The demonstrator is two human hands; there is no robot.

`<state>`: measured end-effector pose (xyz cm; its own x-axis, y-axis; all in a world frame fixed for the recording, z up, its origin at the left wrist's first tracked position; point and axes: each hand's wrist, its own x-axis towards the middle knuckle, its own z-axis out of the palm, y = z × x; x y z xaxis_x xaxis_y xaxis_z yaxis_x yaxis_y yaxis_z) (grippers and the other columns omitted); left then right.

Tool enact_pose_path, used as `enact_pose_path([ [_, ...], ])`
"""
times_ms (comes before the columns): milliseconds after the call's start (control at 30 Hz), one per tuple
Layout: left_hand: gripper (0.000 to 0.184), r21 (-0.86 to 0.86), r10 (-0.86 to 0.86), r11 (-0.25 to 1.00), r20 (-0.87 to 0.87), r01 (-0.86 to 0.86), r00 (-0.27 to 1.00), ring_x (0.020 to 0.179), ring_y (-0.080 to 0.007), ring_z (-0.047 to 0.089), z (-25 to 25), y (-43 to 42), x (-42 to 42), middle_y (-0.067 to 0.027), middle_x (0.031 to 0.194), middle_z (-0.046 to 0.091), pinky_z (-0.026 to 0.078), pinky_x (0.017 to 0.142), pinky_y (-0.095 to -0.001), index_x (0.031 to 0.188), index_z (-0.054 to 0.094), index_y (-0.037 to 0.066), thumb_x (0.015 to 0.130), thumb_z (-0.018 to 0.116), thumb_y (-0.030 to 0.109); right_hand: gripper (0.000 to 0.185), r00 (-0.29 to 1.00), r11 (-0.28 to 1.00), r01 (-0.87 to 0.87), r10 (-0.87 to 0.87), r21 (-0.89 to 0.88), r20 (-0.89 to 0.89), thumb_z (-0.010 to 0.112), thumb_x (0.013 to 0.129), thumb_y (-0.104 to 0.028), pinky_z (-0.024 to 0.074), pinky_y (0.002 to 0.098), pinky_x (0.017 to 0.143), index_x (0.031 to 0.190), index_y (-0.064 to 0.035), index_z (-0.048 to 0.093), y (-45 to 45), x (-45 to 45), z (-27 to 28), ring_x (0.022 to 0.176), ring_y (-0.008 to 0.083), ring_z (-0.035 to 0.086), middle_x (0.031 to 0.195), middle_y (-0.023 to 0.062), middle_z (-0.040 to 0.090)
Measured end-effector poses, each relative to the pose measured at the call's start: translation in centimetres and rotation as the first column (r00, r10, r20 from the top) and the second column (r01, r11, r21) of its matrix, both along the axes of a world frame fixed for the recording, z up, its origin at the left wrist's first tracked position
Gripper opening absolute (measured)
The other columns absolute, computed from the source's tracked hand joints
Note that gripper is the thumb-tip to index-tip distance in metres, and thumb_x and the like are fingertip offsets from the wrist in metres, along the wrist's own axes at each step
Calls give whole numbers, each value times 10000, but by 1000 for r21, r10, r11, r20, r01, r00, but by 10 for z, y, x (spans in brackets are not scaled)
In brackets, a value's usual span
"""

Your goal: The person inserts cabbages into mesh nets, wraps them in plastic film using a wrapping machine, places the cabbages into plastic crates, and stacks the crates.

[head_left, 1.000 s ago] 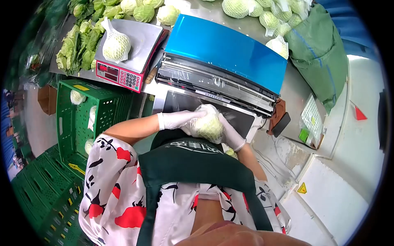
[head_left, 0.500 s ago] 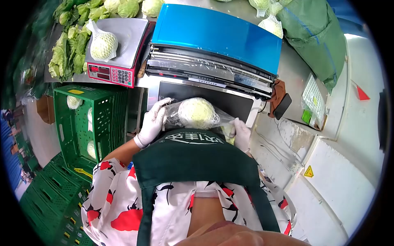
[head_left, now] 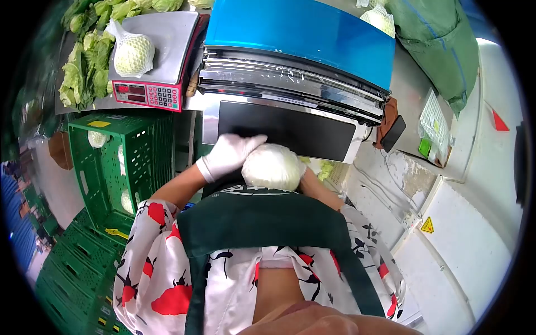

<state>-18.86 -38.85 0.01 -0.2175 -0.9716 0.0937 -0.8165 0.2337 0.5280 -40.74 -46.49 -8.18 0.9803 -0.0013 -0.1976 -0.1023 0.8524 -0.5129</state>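
A pale round cabbage (head_left: 272,167), wrapped in clear film, is held close in front of my dark green apron (head_left: 262,215). My left hand (head_left: 230,157), in a white glove, is closed against the cabbage's upper left side, with a finger or thumb reaching over its top. On the far side, my right hand (head_left: 303,167) holds the cabbage's right edge, mostly hidden behind it. Just beyond the hands lies the dark plate (head_left: 290,131) of the wrapping machine, whose cover (head_left: 301,28) is blue.
A netted cabbage (head_left: 134,54) rests on the red-edged scale (head_left: 159,42). Loose leaves (head_left: 84,70) lie left of it. The green crate (head_left: 120,125) holds several netted cabbages. A green sack (head_left: 438,44) and a phone (head_left: 393,134) are at right.
The cabbage has come off the plate toward my apron, and the film has gone from stretched out sideways to gathered round it. Both hands have moved inward against the cabbage.
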Motion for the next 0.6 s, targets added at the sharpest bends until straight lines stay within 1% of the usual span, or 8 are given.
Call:
enact_pose_path([
  [33, 252, -47, 227, 966, -328, -256, 917, 488, -170, 575, 15, -22, -3, -61, 622, 578, 459, 458, -311, 1119, 682, 106, 870, 657, 87, 342, 988, 899, 70, -2, 432, -157, 509, 998, -124, 489, 359, 1012, 1319, -10, 544, -19, 21, 42, 1156, 207, 604, 1282, 90, 614],
  [133, 345, 481, 540, 822, -828, -304, 149, 609, -21, 453, 72, -66, -7, 82, 756, 535, 416, 579, -162, 1288, 581, 56, 944, 582, 31, 251, 997, 923, -59, 35, -380, -70, 566, 961, -146, 522, 335, 911, 1157, 0, 622, -53, 54, 94, 1055, 188, 625, 1131, 84, 658],
  [233, 422, 409, 401, 913, -894, 0, 201, 1065, -117, 524, 58, -83, -13, -44, 1150, 588, 412, 935, -257, 1387, 505, 27, 999, 535, 189, 274, 994, 383, 7, -107, -924, -36, 595, 903, -139, 512, 334, 917, 1144, -19, 639, -62, 52, 104, 1029, 225, 636, 1087, 100, 670],
  [267, 459, 397, 364, 907, -907, 144, 211, 1232, -159, 489, 54, -77, -8, -84, 1308, 564, 364, 1058, -299, 1404, 490, 12, 1017, 509, 258, 276, 807, 872, 94, -349, -480, -476, 586, 849, -105, 501, 350, 941, 1104, -49, 679, -62, 45, 98, 1039, 289, 639, 1108, 130, 678],
  [333, 551, 283, 320, 866, -947, 412, -22, 1356, -234, 435, 70, -73, 10, -158, 1455, 479, 297, 1151, -357, 1396, 469, -66, 1021, 465, 339, 275, 810, 93, -35, -580, -995, -83, 539, 846, -64, 502, 367, 942, 1066, -63, 706, -74, 34, 91, 1037, 333, 641, 1116, 162, 682],
  [400, 628, 228, 379, 790, -911, 569, -161, 1319, -258, 488, 61, -60, 35, -192, 1428, 499, 351, 1129, -378, 1380, 473, -87, 990, 500, 404, 255, 717, 111, -53, -688, -992, -116, 525, 874, -49, 485, 382, 971, 1045, -48, 714, -112, 22, 105, 1066, 319, 645, 1074, 151, 704],
  [500, 755, 474, 509, 803, -861, 361, -3, 1240, -280, 562, 36, -29, 50, -216, 1365, 547, 420, 1087, -402, 1375, 475, -86, 920, 561, 510, 274, 491, -142, 173, -845, -974, 211, 631, 903, -101, 483, 368, 949, 1148, 22, 647, -242, 16, 129, 1017, 292, 648, 1113, 182, 673],
  [600, 726, 546, 561, 827, -789, -134, 252, 1207, -291, 586, 32, 23, 93, -209, 1327, 575, 485, 1020, -416, 1374, 497, -23, 897, 587, 517, 773, 314, -265, -268, -933, -926, 176, 793, 757, -434, 422, 392, 1039, 1265, 97, 557, -385, 9, 135, 1212, 363, 550, 1292, 295, 559],
])
